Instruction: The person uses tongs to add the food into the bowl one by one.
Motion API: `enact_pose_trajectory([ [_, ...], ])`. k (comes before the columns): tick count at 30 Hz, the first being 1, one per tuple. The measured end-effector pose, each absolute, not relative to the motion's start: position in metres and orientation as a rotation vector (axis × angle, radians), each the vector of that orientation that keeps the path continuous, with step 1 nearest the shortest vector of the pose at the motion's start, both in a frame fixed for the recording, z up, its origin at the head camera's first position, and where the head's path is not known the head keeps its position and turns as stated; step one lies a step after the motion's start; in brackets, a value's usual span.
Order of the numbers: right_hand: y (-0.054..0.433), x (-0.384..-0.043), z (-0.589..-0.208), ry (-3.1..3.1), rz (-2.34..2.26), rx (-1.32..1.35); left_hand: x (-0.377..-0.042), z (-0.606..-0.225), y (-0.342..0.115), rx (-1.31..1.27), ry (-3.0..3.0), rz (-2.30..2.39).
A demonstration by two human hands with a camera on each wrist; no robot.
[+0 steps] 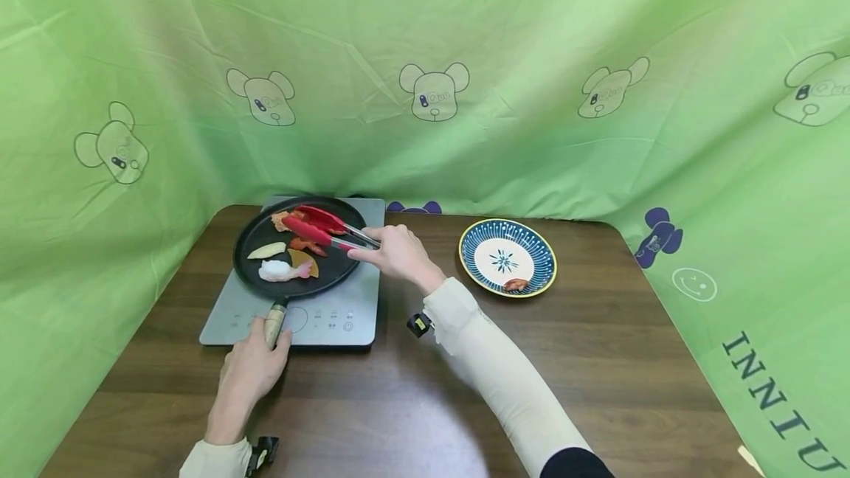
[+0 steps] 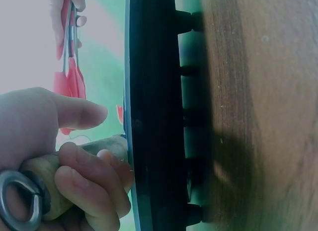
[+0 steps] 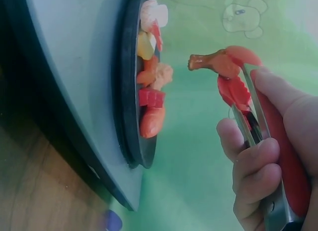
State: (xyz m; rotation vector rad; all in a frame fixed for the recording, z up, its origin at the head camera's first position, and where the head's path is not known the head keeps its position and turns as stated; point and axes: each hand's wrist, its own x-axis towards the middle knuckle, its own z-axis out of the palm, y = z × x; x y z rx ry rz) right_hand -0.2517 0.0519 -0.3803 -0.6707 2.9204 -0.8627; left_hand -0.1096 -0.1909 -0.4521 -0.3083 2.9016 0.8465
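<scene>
My left hand point(image 1: 251, 366) grips the wooden handle point(image 1: 274, 324) of a round black pan point(image 1: 340, 271); in the left wrist view the fingers curl around that handle point(image 2: 52, 184). My right hand point(image 1: 403, 257) holds red-tipped metal tongs point(image 1: 308, 230) over the pan. Between the tongs' tips, the right wrist view shows a brown drumstick point(image 3: 213, 63), raised off the pan. Several food pieces lie in the pan, among them a white piece with a pink tail point(image 1: 279, 270), a pale yellow slice point(image 1: 267, 250), an orange wedge point(image 1: 308, 262) and a crumbly tan piece point(image 1: 279, 222).
Beneath the pan is a grey induction cooktop point(image 1: 229, 316) on a brown wooden table point(image 1: 412, 404). To the right stands a blue-patterned plate point(image 1: 468, 260) with a small brown piece point(image 1: 516, 285) near its front rim. A green printed cloth point(image 1: 358, 146) hangs around the table's back and sides.
</scene>
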Motion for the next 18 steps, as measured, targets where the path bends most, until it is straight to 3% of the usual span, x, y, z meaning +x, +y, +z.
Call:
enact_pose_trajectory([
  [18,0.038,-0.262,-0.379,2.943,-0.734,-0.614,-0.109,-0.453,-0.191,-0.308,2.909,0.844],
])
